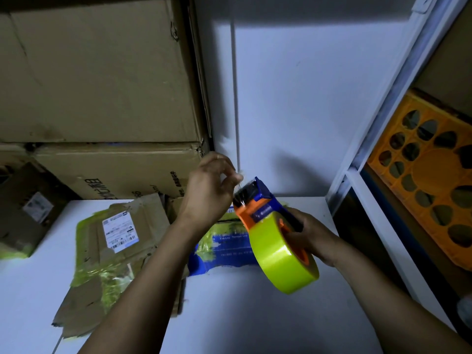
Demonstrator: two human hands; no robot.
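An orange and blue tape dispenser [258, 205] carries a large roll of yellow-green tape [281, 256]. I hold it above the white table [255, 315]. My right hand [309, 233] grips the dispenser by its handle, behind the roll. My left hand [212, 190] is raised at the dispenser's blade end and pinches the loose clear end of the tape between thumb and fingers. Under the dispenser lies a blue and white package [224, 249] with yellow-green tape on it.
A flattened cardboard parcel [115, 246] with a white label and yellow-green tape lies left of the package. Large cardboard boxes [97, 72] are stacked at the back left. A white shelf frame [362, 159] with an orange crate [429, 175] stands on the right.
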